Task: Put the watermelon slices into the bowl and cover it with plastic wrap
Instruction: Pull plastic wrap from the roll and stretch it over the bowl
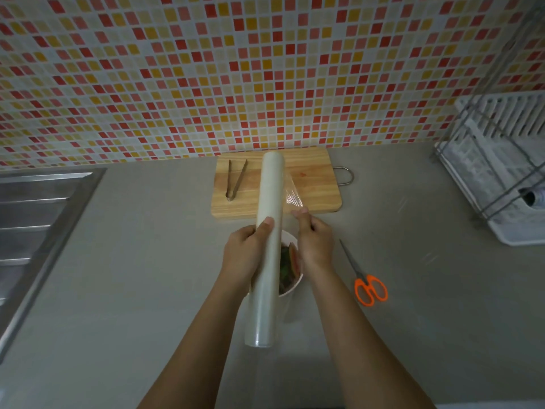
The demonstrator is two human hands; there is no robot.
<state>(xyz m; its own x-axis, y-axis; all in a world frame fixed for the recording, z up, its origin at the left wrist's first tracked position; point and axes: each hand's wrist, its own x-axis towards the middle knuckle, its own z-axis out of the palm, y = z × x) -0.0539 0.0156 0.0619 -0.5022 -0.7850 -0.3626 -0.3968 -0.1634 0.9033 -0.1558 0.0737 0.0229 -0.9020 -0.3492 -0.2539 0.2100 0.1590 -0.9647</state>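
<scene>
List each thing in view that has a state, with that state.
plastic wrap roll: held over the bowl, partly unrolled.
film: short stretch pulled out, uncut.
bowl: on the counter, uncovered.
watermelon slices: inside the bowl.
tongs: open, lying on the cutting board.
scissors: closed, lying on the counter.
left hand: grips the roll.
right hand: pinches the film.

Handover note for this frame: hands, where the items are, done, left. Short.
Left hand grips the plastic wrap roll mid-length, above the bowl.
Right hand pinches the film's loose edge; only a short piece is unrolled.
Watermelon slices are in the bowl on the counter. Scissors lie to its right; tongs are on the cutting board.
Done: slices in.
Left: draw out enough film, cut it, cover the bowl.
</scene>
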